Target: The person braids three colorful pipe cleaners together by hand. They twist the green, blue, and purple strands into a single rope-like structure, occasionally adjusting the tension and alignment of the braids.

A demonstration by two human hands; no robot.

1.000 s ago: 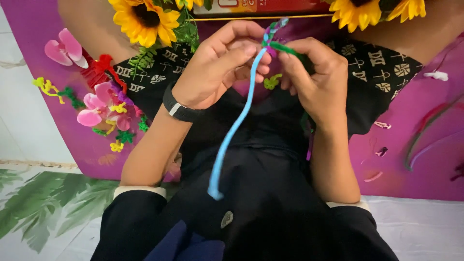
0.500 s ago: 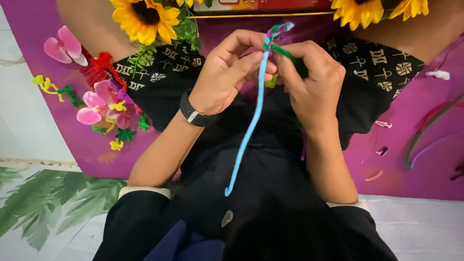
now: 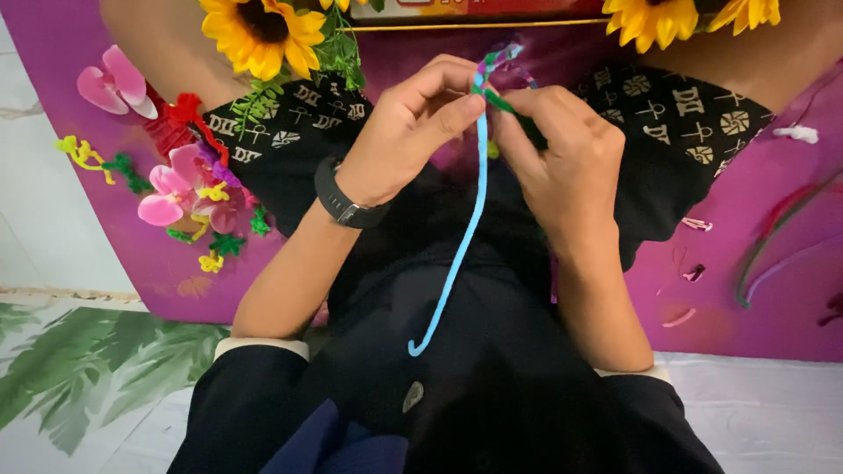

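At centre frame, above the lap, a small multicoloured twist of pipe cleaners (image 3: 496, 66) is held up between both hands.

Item 1: left hand (image 3: 413, 132). It is closed in a pinch, thumb and forefinger pressed on the upper end of a light blue pipe cleaner (image 3: 461, 237) just below the twist. A black wristwatch (image 3: 341, 200) is worn on this wrist.

Item 2: right hand (image 3: 562, 158). It is curled shut around a green stem (image 3: 502, 104) that leads into the twist; its fingertips meet those of the left hand. What else lies inside the palm cannot be told.

Item 3: light blue pipe cleaner. It hangs from the pinch down over the dark clothing, slanting toward the left of the frame, and ends in a small upturned hook above the lap. The lower end is free and untouched.

Item 4: surroundings. A purple mat (image 3: 53, 79) is spread under the crossed legs. On it, to the left side of the frame, pink pipe-cleaner flowers (image 3: 176, 189) are laid beside a red piece (image 3: 189, 114) and a yellow one (image 3: 79, 154). Sunflowers (image 3: 259, 35) are seen at the top edge, with more (image 3: 654, 17) at the upper right. Short trimmed scraps (image 3: 694, 272) are scattered on the mat at right. A leaf-patterned floor covering (image 3: 79, 369) shows at lower left.
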